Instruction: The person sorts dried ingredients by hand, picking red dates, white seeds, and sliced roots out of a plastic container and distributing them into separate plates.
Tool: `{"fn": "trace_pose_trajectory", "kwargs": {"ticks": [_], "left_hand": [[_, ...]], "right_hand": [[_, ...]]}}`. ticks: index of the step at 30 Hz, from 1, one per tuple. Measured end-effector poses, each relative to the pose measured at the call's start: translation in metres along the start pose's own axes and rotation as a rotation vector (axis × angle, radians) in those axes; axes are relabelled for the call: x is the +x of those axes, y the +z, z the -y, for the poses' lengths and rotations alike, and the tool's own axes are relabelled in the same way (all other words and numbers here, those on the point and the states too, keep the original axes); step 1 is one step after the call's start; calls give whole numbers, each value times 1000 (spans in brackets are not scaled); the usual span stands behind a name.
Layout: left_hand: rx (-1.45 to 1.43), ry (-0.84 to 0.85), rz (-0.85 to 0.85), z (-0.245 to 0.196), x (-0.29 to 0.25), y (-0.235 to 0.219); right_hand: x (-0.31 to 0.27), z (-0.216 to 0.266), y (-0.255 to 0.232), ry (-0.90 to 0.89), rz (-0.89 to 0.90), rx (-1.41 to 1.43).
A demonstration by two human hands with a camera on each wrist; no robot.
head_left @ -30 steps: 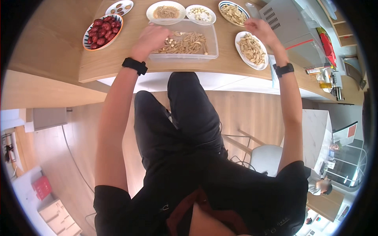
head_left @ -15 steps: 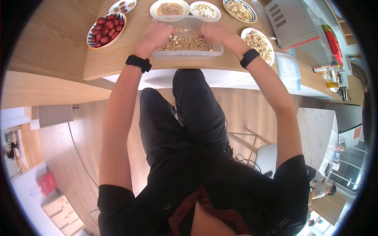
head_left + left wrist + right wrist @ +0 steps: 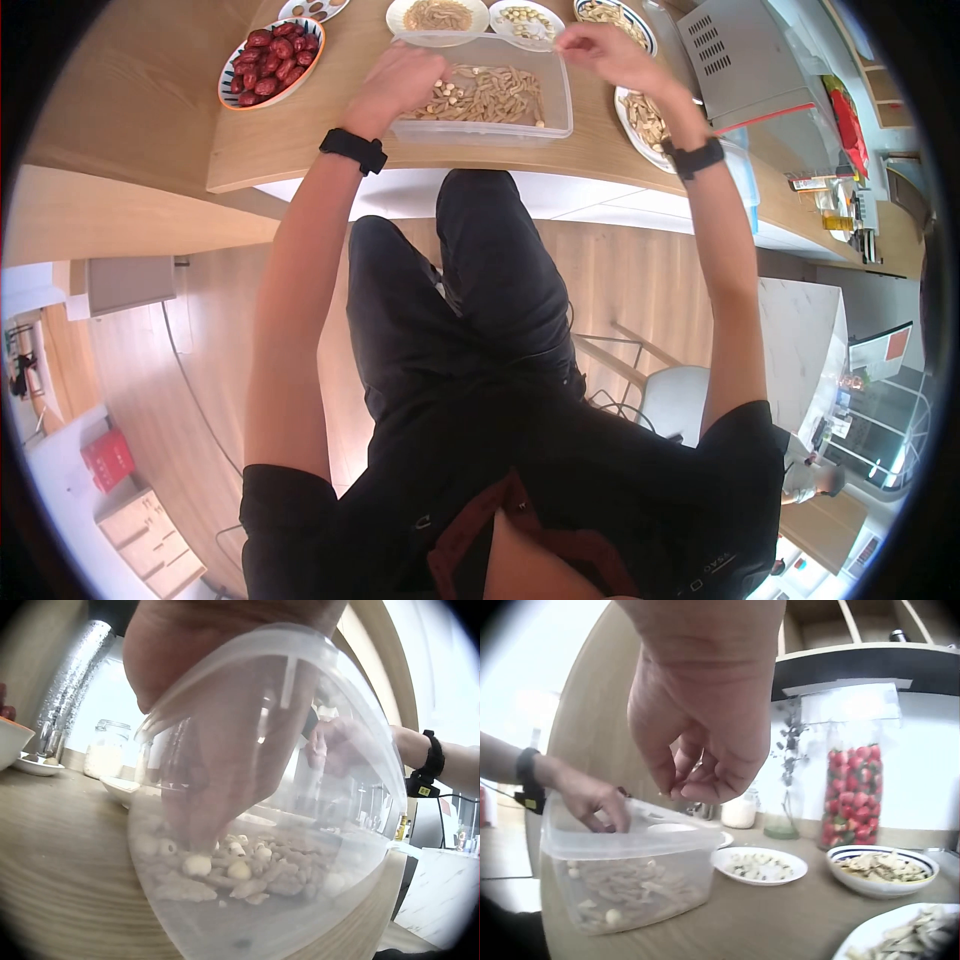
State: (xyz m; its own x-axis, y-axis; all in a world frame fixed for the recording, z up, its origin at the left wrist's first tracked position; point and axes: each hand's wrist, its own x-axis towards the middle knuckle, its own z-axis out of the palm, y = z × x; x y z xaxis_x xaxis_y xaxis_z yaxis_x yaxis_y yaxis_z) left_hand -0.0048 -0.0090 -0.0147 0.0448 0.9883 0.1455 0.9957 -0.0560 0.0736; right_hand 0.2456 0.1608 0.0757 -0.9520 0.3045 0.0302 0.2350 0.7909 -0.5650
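A clear plastic box [image 3: 488, 133] holds beige strips [image 3: 495, 95] and round pale pieces [image 3: 196, 865]. The left hand [image 3: 405, 82] reaches over its left side, fingers pointing down into the box; seen through the wall in the left wrist view, its fingertips [image 3: 201, 836] are by the pieces, and whether they pinch one is unclear. Above and beyond the box's right end, the right hand [image 3: 612, 55] is raised, near the plate of pale slices [image 3: 645, 122]. The right wrist view shows the right hand [image 3: 701, 724] with curled fingers and tips together, no held thing clearly visible.
A bowl of red dates [image 3: 270, 65] stands left of the box. Behind it are a plate of shreds [image 3: 438, 14], a plate of whitish pieces [image 3: 759, 867] and a blue-rimmed bowl [image 3: 882, 871]. A jar of red fruit [image 3: 853, 795] stands at the wall; a grey appliance [image 3: 745, 60] is at right.
The right hand went from beside the right-hand plates into the box, then rose back out to the right. The left hand has stayed at the box's left side.
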Motion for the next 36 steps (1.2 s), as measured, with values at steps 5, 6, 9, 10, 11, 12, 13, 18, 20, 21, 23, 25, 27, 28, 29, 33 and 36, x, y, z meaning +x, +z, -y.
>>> {"fn": "trace_pose_trajectory", "kwargs": {"ticks": [5, 6, 9, 10, 11, 12, 13, 18, 20, 21, 23, 25, 27, 28, 29, 33, 36], "left_hand": [[-32, -12, 26, 1, 3, 1], [-32, -13, 23, 1, 3, 0], [-34, -31, 16, 0, 3, 0], [-23, -29, 14, 1, 3, 1], [-12, -25, 13, 0, 3, 2], [-10, -19, 18, 0, 3, 2], [-12, 0, 4, 1, 3, 2], [-19, 34, -14, 5, 6, 3], [-68, 26, 71, 1, 5, -7], [-63, 30, 76, 1, 5, -7], [-110, 44, -52, 1, 5, -5], [-142, 34, -70, 1, 7, -2], [-176, 10, -90, 5, 5, -1], [-213, 8, -125, 2, 6, -5], [-253, 8, -158, 1, 5, -3], [-441, 8, -269, 8, 6, 8], [-504, -27, -265, 6, 4, 7]], "right_hand": [[-53, -69, -43, 292, -3, -353], [-65, -76, -46, 291, -3, -356], [-83, -94, -41, 369, 16, -506], [-84, -90, -36, 357, -61, -479], [-84, -82, -30, 346, -139, -450], [-80, -75, -26, 352, -142, -445], [-69, -57, -24, 251, -147, -389], [0, 13, 27, -58, 14, -92], [23, 35, 66, -81, 173, 501], [30, 49, 79, 43, 263, 608], [49, 59, 105, 165, 347, 716], [65, 52, 133, 91, 373, 596], [71, 43, 128, 173, 318, 660], [71, 40, 123, 261, 262, 719], [70, 33, 119, 263, 267, 723], [57, -2, 96, 5, 11, 139], [49, -24, 93, -44, -82, -88]]}}
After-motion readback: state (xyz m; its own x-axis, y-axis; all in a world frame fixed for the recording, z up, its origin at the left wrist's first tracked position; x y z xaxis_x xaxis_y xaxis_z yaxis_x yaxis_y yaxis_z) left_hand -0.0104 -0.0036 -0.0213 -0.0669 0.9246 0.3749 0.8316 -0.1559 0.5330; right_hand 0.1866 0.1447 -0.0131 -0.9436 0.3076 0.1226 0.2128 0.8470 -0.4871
